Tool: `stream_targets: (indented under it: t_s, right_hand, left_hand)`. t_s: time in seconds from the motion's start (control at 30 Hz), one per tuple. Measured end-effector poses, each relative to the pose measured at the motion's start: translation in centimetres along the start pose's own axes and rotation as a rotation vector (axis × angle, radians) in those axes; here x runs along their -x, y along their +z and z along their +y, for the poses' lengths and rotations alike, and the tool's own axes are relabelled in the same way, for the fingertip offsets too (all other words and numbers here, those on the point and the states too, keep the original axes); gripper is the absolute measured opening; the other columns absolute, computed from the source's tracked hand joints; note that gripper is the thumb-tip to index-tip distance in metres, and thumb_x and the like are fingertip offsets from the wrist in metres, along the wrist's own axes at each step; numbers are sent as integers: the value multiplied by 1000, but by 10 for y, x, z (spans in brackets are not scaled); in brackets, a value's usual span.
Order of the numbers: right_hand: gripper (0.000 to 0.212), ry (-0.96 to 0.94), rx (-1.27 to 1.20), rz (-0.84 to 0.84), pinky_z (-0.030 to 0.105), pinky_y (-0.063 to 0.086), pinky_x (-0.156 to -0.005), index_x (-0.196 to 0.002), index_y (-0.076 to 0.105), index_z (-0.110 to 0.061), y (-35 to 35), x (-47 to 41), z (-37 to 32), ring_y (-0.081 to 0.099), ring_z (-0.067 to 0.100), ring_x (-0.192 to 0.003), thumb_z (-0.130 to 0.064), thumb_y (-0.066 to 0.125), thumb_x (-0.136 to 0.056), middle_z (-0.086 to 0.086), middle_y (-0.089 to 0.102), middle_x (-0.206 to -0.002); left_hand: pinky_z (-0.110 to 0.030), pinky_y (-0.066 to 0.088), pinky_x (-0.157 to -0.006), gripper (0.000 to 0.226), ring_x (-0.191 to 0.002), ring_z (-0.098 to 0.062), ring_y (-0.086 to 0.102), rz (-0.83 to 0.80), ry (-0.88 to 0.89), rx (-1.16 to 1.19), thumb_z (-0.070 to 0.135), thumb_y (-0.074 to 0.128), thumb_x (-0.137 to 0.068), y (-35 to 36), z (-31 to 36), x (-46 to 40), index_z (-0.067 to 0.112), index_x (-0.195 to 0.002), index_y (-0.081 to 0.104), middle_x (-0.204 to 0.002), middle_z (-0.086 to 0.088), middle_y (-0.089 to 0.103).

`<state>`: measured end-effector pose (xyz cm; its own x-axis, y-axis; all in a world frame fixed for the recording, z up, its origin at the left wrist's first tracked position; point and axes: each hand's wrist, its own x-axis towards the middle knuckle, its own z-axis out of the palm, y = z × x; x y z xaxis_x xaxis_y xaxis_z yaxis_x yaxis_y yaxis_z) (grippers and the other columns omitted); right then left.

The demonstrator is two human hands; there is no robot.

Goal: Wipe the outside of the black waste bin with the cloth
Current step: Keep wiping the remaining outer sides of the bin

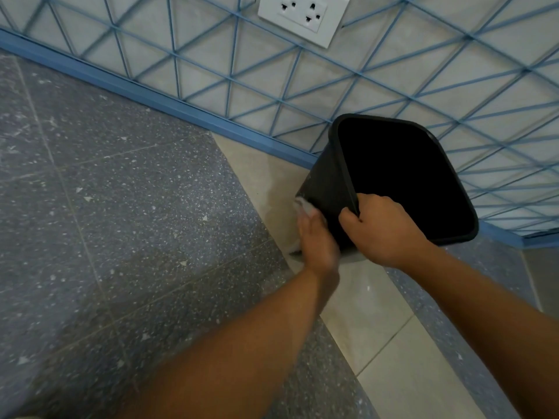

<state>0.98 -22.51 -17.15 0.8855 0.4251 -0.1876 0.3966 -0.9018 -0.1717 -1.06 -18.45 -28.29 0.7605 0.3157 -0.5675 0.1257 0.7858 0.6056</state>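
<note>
The black waste bin (320, 179) stands tilted on the floor by the wall, its open mouth facing up and toward me. My right hand (384, 231) grips the near rim, thumb outside and fingers curled over the edge. My left hand (317, 240) presses a pale grey cloth (304, 207) against the bin's left outer side, low down. Most of the cloth is hidden under the hand, and the hand is motion-blurred.
A wall with a blue triangular line pattern and a blue skirting (151, 95) runs behind the bin. A white double socket (302, 16) sits high on the wall. The floor is dark speckled tile (121, 222) with a beige tile strip (372, 322).
</note>
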Motion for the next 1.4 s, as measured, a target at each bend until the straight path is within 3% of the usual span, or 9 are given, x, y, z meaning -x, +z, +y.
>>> stream_targets:
  t_s: [0.13, 0.37, 0.5, 0.67, 0.93, 1.1, 1.27, 1.33, 1.4]
  right_hand:
    - [33, 3, -18, -33, 32, 42, -51, -61, 41, -18, -3, 1, 1, 49, 20, -49, -28, 48, -92, 5, 49, -54]
    - [35, -2, -16, -18, 34, 42, -52, -60, 41, -16, -3, 8, 2, 49, 22, -50, -27, 48, -92, 6, 48, -54]
    - [35, -17, -13, -25, 32, 39, -50, -59, 41, -17, -3, 9, 1, 48, 21, -49, -27, 48, -91, 5, 48, -52]
    - [35, -43, -10, -23, 32, 41, -51, -59, 41, -18, -3, 12, -1, 51, 23, -51, -28, 49, -91, 5, 49, -52]
    - [35, -16, -16, -16, 34, 39, -51, -59, 40, -16, -1, 13, -1, 46, 22, -49, -28, 48, -91, 6, 46, -53]
    - [35, -18, -32, -32, 34, 39, -51, -60, 41, -15, -3, 12, -1, 46, 22, -49, -28, 49, -91, 7, 47, -53]
    - [33, -20, -32, -31, 39, 45, -55, -63, 45, -12, -4, 15, -3, 49, 24, -52, -28, 48, -91, 10, 50, -57]
    - [33, -17, -33, -30, 39, 45, -54, -62, 45, -13, -4, 16, -3, 49, 24, -51, -28, 48, -91, 9, 50, -56]
    - [33, -18, -38, -32, 39, 46, -54, -62, 45, -13, -4, 17, -3, 50, 24, -51, -28, 48, -92, 9, 50, -55]
  left_hand:
    - [-42, 23, -135, 59, -163, -16, 26, -64, 227, -88, 37, 33, -114, -8, -19, 32, 20, -169, 22, -176, 0, 27]
    - [-53, 44, -120, 52, -143, -43, 54, 97, -90, -261, 32, 29, -117, -32, -13, -7, 5, -157, 46, -153, -27, 55]
    - [-52, 33, -130, 51, -153, -35, 44, 90, -85, 12, 29, 27, -117, -8, -14, 22, 6, -161, 38, -164, -21, 45]
    - [-46, 17, -137, 54, -166, -19, 18, 2, 113, 27, 26, 27, -117, -4, -6, 31, 18, -170, 19, -178, -1, 20]
    - [-62, 27, -129, 71, -154, -52, 36, 67, -353, -68, 51, 19, -114, -14, 2, 23, 1, -159, 41, -165, -32, 37]
    - [-69, 23, -127, 58, -154, -56, 32, 75, -217, 1, 44, 28, -115, 0, 5, 31, 11, -160, 43, -165, -33, 37]
    - [-66, 25, -125, 70, -151, -63, 28, 45, -394, -46, 46, 15, -115, -17, 12, 23, -3, -164, 28, -162, -45, 29]
    - [-62, 52, -102, 76, -119, -62, 60, 72, -398, -29, 51, 15, -114, -19, 8, 24, -7, -158, 36, -134, -47, 56]
    - [-54, 58, -81, 78, -83, -49, 64, 91, -358, -20, 52, 19, -114, -23, 5, 27, -12, -147, 48, -101, -38, 63]
